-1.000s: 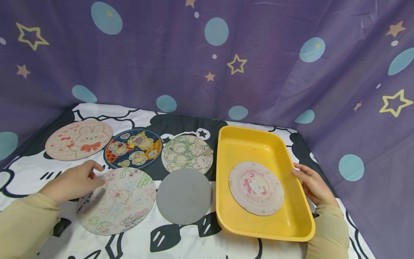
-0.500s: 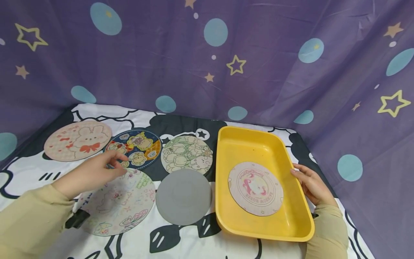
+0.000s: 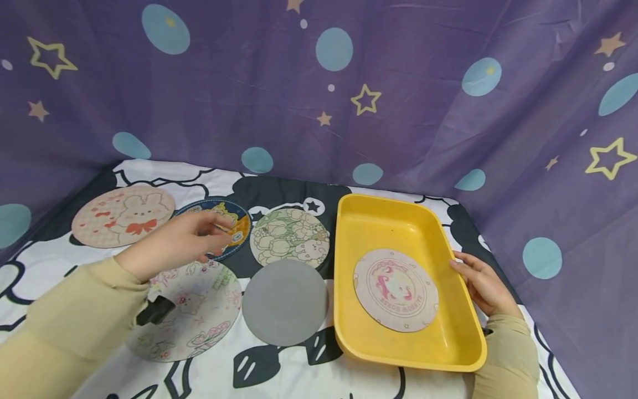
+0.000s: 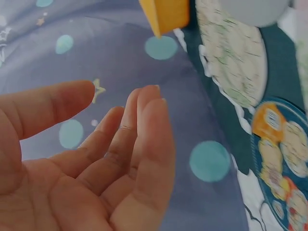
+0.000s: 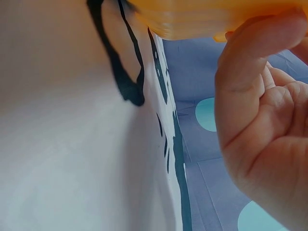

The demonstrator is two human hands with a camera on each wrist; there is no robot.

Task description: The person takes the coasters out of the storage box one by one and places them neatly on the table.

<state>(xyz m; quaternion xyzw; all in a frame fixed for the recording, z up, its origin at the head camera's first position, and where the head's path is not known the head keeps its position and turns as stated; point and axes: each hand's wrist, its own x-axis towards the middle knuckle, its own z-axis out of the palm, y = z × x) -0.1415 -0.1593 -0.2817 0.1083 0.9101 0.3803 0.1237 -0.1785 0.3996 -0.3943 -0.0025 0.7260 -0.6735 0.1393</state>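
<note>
My left hand (image 3: 181,241) hovers with loosely bent fingers over the dark blue round mat (image 3: 241,221), partly covering it in the head view. Nothing lies between its thumb and fingers (image 4: 156,130) in the left wrist view. Below the wrist is a pale doodle-patterned round mat (image 3: 214,310), partly hidden by the sleeve. My right hand (image 3: 488,285) holds the right rim of a yellow tray (image 3: 389,213). A pink-and-white round mat (image 3: 396,291) with a unicorn-like print lies flat inside the tray.
A pink rabbit mat (image 3: 119,216) lies at the far left. A green tulip-print mat (image 3: 289,238) and a plain grey round mat (image 3: 285,303) sit just left of the tray. Behind the patterned cloth surface hangs a purple curtain (image 3: 279,100).
My left hand has moved right and slightly away from me, from the doodle mat's left edge to above the dark blue mat. The right hand and tray have stayed put.
</note>
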